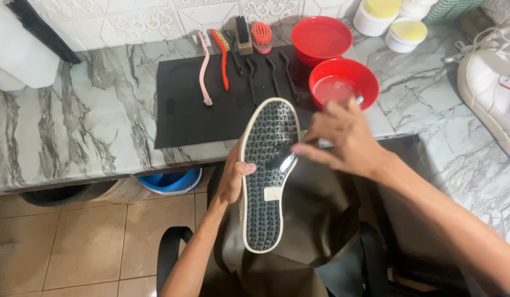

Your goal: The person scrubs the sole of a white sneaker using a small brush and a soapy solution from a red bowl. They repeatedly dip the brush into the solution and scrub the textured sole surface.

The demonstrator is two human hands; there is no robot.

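Two hands share one shoe (266, 176), held sole-up over the lap, its long axis running twelve to six. The left hand (233, 179) wraps its nine o'clock edge; the right hand (343, 140), at two o'clock, pinches a small brush (285, 165) against the tread.
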